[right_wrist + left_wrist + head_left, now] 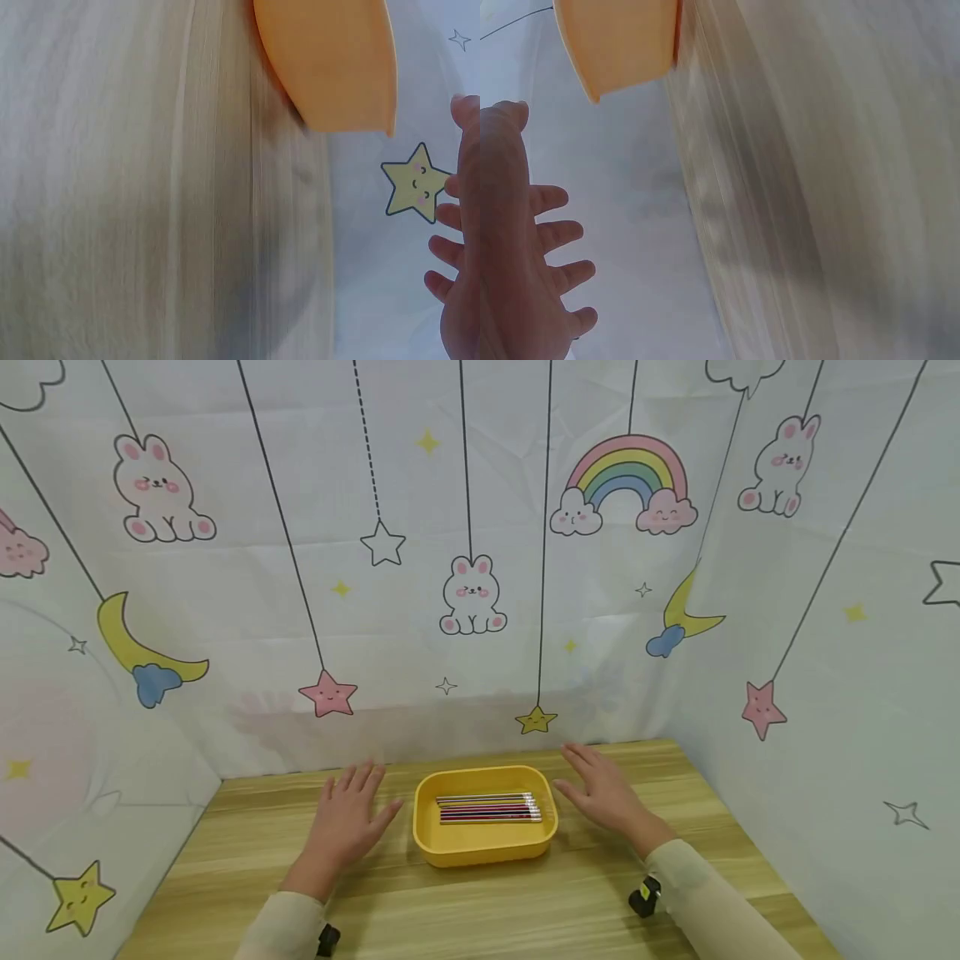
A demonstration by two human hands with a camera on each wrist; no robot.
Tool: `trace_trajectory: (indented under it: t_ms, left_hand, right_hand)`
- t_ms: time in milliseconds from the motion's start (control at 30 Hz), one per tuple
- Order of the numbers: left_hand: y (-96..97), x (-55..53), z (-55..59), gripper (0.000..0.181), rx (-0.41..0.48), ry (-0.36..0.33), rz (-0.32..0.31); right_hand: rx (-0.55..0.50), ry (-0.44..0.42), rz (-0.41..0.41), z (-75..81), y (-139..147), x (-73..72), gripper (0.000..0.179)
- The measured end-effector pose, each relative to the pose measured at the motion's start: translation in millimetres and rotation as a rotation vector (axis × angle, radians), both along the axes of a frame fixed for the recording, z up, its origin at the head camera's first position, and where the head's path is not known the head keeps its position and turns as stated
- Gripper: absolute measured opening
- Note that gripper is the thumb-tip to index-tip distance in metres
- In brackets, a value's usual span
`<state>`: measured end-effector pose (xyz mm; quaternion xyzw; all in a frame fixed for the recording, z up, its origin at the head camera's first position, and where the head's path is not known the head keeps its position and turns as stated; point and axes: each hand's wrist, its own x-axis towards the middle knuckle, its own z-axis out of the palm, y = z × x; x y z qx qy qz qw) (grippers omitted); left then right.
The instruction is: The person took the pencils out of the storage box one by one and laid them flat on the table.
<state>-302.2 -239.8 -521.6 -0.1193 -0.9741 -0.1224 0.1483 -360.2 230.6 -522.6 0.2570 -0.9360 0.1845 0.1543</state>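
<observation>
Here's the yellow tray (487, 837), sitting flat on the wood-grain table (420, 910), right between two bare hands! Inside it, a row of slim pencils (489, 810) lies side by side, pale ends toward the right. Over on the left, the left hand (343, 822) hovers above the tabletop, fingers straight and apart, thumb stretched toward the tray's near side, just beside the rim. And across on the right, the right hand (609, 793) hangs over the wood too, fingers extended with slim gaps between them in the wrist view, thumb held out near the tray's other end. Behind it all, a white backdrop (405, 635) shows rabbits, stars and a rainbow.
</observation>
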Motion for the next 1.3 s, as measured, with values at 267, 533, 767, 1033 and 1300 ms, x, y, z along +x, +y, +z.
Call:
trace_trajectory:
  t_ms: [267, 533, 767, 1033, 1300]
  left_hand:
    - [17.4, 1.0, 0.7, 0.083, 0.016, -0.008, -0.039]
    - [38.4, 1.8, -4.7, 0.083, 0.070, -0.079, -0.083]
    - [50.5, 6.6, -2.6, 0.087, 0.098, -0.117, -0.086]
    - [63.6, 5.2, -6.0, 0.097, 0.092, -0.116, -0.096]
    - [74.2, 5.0, -14.3, 0.109, 0.101, -0.145, -0.089]
  right_hand:
    - [-0.019, -0.031, 0.030, 1.0, -9, 6.5, 0.072]
    - [-0.017, -0.081, 0.059, 0.0, -20, 12.3, 0.074]
    - [-0.013, -0.103, 0.083, 1.2, -28, 14.5, 0.076]
    - [-0.014, -0.099, 0.108, 4.3, -32, 15.3, 0.074]
    - [-0.018, -0.102, 0.129, 7.6, -34, 18.9, 0.074]
